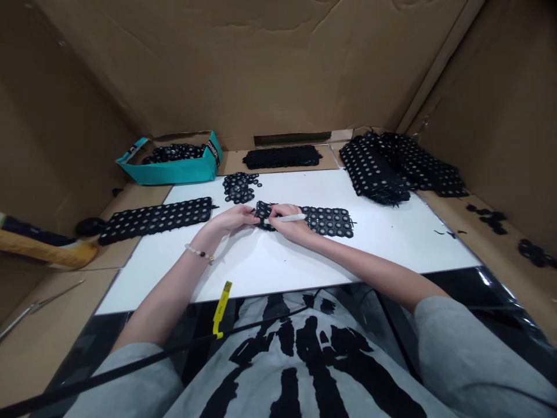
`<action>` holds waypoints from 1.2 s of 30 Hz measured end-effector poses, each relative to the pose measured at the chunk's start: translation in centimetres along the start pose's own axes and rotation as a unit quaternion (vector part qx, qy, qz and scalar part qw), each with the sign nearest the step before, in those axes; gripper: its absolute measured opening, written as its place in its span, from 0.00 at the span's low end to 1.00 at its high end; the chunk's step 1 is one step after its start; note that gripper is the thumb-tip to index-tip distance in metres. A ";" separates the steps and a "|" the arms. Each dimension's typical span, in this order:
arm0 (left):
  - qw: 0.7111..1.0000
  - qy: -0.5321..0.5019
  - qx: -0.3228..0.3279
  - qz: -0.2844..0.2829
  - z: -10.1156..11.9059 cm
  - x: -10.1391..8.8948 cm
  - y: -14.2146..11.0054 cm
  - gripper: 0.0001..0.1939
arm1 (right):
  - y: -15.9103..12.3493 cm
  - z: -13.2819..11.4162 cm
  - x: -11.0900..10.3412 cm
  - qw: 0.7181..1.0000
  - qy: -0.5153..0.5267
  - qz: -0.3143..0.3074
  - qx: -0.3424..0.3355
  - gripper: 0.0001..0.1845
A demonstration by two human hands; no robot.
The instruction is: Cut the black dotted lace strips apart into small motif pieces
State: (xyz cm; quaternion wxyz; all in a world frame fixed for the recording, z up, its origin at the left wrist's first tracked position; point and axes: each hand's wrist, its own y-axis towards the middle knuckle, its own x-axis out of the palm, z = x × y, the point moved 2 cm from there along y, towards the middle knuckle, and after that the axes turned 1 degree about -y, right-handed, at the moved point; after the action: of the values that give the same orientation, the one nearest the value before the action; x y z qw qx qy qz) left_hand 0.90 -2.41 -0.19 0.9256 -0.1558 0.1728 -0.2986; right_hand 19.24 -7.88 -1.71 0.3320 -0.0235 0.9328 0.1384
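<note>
1. My grey shirt (pixel 300 363) with black print is nearest, and a yellow tag (pixel 221 307) hangs on a black cable (pixel 130 367) across it.
2. My left hand (pixel 232 220) lies mid-frame, its fingers pressed together on the end of a black lace strip (pixel 328 222) on a white board (pixel 348 249).
3. My right hand (pixel 289 226) pinches a white marker (pixel 293 217) in its fingers, just over that strip.
4. More lace strips (pixel 154 219) lie at left and upper right, loose lace rings (pixel 239 187) at upper centre, and a teal box (pixel 174 173) at upper left.
</note>
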 end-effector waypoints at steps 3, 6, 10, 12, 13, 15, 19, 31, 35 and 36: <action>1.000 0.004 -0.003 -0.004 0.0 -0.1 0.1 0.18 | 0.1 0.1 0.1 1.000 -0.012 -0.004 -0.007 0.06; 1.000 0.003 0.004 -0.004 0.1 -0.1 0.0 0.19 | 0.1 0.1 0.2 1.000 -0.028 0.002 -0.012 0.06; 1.000 0.006 0.017 0.001 0.1 0.0 0.0 0.18 | 0.1 -0.2 0.5 0.999 -0.043 0.006 -0.015 0.06; 1.000 0.013 0.022 0.002 0.1 0.0 0.0 0.18 | 0.1 -0.3 0.6 0.999 -0.046 0.006 -0.009 0.06; 1.000 0.017 0.025 0.005 0.0 0.0 0.0 0.18 | 0.1 -0.3 0.7 0.999 -0.045 0.006 -0.006 0.06; 0.999 0.024 0.033 0.014 -0.1 -0.1 0.1 0.18 | 0.2 -0.3 0.7 0.999 -0.034 0.004 -0.001 0.06; 0.998 0.043 0.033 0.027 -0.2 -0.4 0.2 0.19 | 1.2 0.6 0.0 0.997 0.070 -0.021 0.022 0.05; 0.995 0.082 0.058 -0.022 1.0 -0.1 -0.7 0.20 | 3.8 3.1 -3.3 0.963 0.251 -0.097 0.030 0.10; 0.984 0.167 0.060 -0.001 1.1 0.5 -0.7 0.19 | 3.4 2.5 -3.2 0.968 0.243 -0.066 0.008 0.10; 0.981 0.184 0.058 0.006 1.0 0.6 -0.6 0.19 | 3.4 2.4 -3.1 0.969 0.237 -0.065 0.008 0.10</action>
State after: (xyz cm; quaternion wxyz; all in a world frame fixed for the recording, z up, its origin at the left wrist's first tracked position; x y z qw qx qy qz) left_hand 1.45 -3.06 0.80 0.8872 -0.0435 0.3234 -0.3262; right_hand 22.73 -4.14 -0.73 0.1095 -0.1135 0.9824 0.0999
